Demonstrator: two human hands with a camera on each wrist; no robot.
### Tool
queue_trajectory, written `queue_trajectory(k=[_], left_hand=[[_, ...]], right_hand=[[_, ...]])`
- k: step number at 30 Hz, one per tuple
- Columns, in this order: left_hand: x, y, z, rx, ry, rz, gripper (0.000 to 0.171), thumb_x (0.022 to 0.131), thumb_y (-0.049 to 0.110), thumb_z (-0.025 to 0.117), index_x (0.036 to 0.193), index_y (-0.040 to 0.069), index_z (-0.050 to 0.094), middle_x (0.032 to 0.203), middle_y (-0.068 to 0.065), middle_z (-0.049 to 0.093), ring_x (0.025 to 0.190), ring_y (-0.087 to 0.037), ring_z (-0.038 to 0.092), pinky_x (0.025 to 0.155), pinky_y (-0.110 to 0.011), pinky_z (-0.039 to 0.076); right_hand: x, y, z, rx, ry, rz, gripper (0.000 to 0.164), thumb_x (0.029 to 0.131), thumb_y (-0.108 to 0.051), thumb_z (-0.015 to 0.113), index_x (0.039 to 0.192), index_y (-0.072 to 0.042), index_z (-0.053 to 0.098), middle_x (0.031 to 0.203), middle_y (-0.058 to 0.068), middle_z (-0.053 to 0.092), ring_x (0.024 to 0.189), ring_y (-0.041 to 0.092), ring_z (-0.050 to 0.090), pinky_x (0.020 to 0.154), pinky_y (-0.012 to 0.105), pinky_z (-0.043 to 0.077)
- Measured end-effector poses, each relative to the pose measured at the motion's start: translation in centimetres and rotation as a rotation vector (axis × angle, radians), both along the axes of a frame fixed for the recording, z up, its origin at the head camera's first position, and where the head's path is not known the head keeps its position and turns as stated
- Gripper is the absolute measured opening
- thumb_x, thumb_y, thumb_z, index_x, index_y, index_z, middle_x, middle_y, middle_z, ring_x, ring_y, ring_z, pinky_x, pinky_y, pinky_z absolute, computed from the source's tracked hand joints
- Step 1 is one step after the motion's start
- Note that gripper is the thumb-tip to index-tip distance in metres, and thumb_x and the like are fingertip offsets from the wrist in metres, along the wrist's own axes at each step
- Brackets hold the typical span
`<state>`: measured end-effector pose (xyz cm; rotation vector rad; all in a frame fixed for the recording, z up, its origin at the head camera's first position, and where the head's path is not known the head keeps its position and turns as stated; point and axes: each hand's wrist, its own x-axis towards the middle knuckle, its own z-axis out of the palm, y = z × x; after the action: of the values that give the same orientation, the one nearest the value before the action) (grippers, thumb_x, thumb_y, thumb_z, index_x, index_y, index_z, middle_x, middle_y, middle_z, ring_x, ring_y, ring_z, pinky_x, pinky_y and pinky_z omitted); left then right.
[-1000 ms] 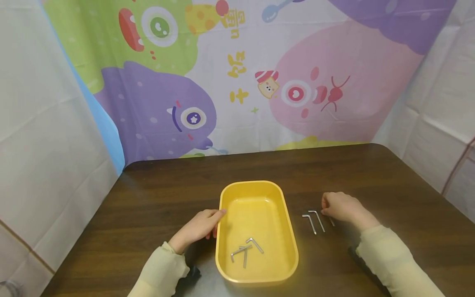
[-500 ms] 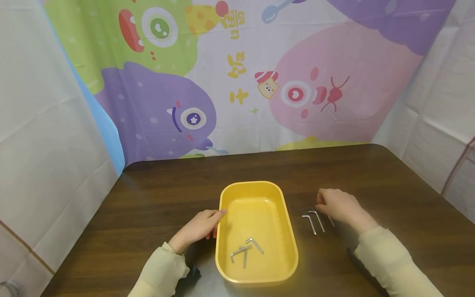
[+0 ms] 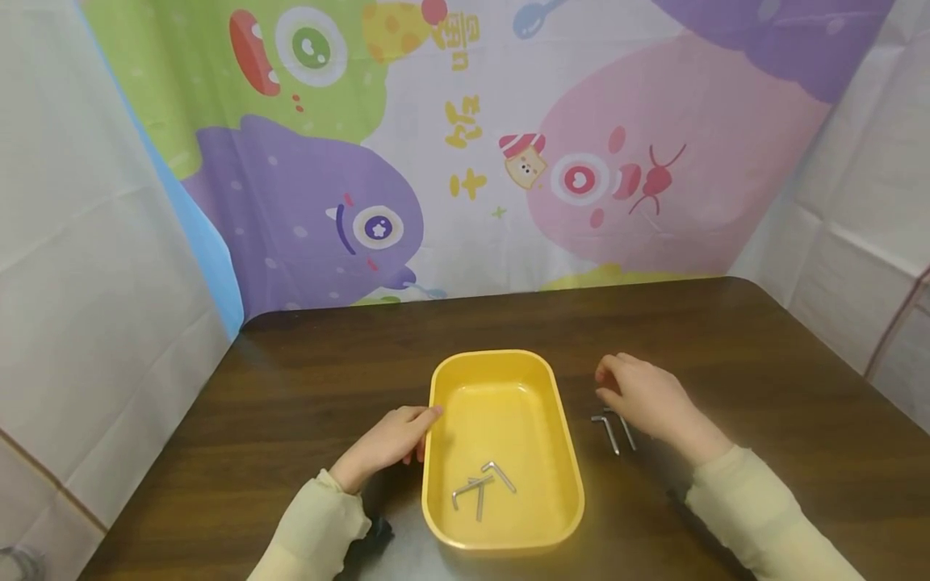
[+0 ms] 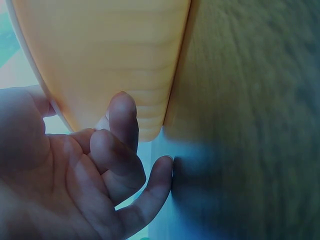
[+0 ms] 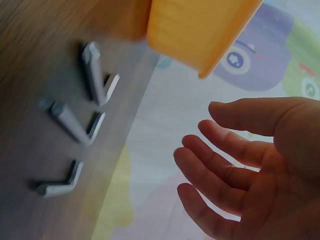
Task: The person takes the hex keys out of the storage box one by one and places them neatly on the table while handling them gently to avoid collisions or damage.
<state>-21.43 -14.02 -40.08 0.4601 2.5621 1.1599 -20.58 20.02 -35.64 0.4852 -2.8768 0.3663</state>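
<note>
A yellow rectangular tray (image 3: 508, 428) stands on the table, with three L-shaped hex keys (image 3: 480, 502) inside toward its near end. My left hand (image 3: 385, 444) holds the tray's left side, thumb over the rim and fingers against the outer wall. To the right of the tray, my right hand (image 3: 650, 399) hovers over the table with relaxed, spread fingers and nothing in them. Below it lie more hex keys (image 3: 609, 436); three show in the right wrist view, one of them a bent key (image 5: 61, 187). The right hand partly covers these keys in the head view.
Beneath everything is a dark brown wooden table (image 3: 305, 379). A cartoon-printed cloth (image 3: 472, 234) hangs along its back edge, and pale sheets (image 3: 109, 242) hang at both sides. Something dark (image 3: 374, 537) lies beside the left sleeve.
My right hand has risen and shifted left toward the tray, its fingers parting. The hex keys have stayed put. The left hand and the tray have not moved.
</note>
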Motion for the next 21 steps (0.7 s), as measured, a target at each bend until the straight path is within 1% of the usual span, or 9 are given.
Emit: queue_trajectory(k=[6, 10, 13, 17, 21], left_hand=[[0.0, -0.1, 0.0, 0.007, -0.014, 0.002, 0.043, 0.097, 0.037, 0.036, 0.076, 0.007, 0.058, 0.054, -0.005, 0.053, 0.043, -0.014, 0.041, 0.046, -0.026, 0.037], [0.1, 0.0, 0.2, 0.002, -0.011, 0.001, 0.044, 0.097, 0.037, 0.035, 0.077, 0.005, 0.058, 0.054, -0.005, 0.053, 0.043, -0.013, 0.042, 0.045, -0.026, 0.038], [0.2, 0.0, 0.3, -0.003, -0.011, 0.008, 0.044, 0.097, 0.038, 0.036, 0.077, 0.005, 0.059, 0.055, -0.007, 0.053, 0.043, -0.013, 0.042, 0.045, -0.025, 0.038], [0.2, 0.1, 0.3, -0.01, -0.009, 0.017, 0.044, 0.097, 0.039, 0.036, 0.076, 0.007, 0.058, 0.055, -0.008, 0.054, 0.043, -0.012, 0.042, 0.045, -0.025, 0.037], [0.2, 0.1, 0.2, -0.011, -0.01, 0.022, 0.045, 0.097, 0.04, 0.036, 0.075, 0.008, 0.058, 0.055, -0.007, 0.053, 0.042, -0.012, 0.042, 0.045, -0.025, 0.037]], right_hand=[[0.7, -1.1, 0.2, -0.03, 0.044, 0.033, 0.014, 0.078, -0.015, 0.069, 0.087, -0.012, 0.058, 0.076, -0.003, 0.053, 0.065, 0.011, 0.049, 0.058, 0.032, 0.044], [1.0, -1.8, 0.3, -0.057, 0.068, 0.062, 0.014, 0.078, -0.015, 0.069, 0.088, -0.012, 0.06, 0.078, -0.004, 0.054, 0.068, 0.01, 0.051, 0.06, 0.031, 0.045], [1.3, -2.5, 0.5, -0.088, 0.07, 0.088, 0.014, 0.078, -0.014, 0.069, 0.089, -0.012, 0.061, 0.081, -0.005, 0.055, 0.072, 0.01, 0.054, 0.064, 0.031, 0.047], [1.6, -3.5, 0.7, -0.127, 0.078, 0.137, 0.013, 0.079, -0.014, 0.069, 0.09, -0.012, 0.062, 0.082, -0.005, 0.056, 0.073, 0.009, 0.054, 0.066, 0.029, 0.048], [1.7, -4.7, 0.9, -0.135, 0.135, 0.188, 0.016, 0.078, -0.012, 0.069, 0.092, -0.01, 0.063, 0.085, -0.003, 0.057, 0.076, 0.011, 0.054, 0.067, 0.03, 0.048]])
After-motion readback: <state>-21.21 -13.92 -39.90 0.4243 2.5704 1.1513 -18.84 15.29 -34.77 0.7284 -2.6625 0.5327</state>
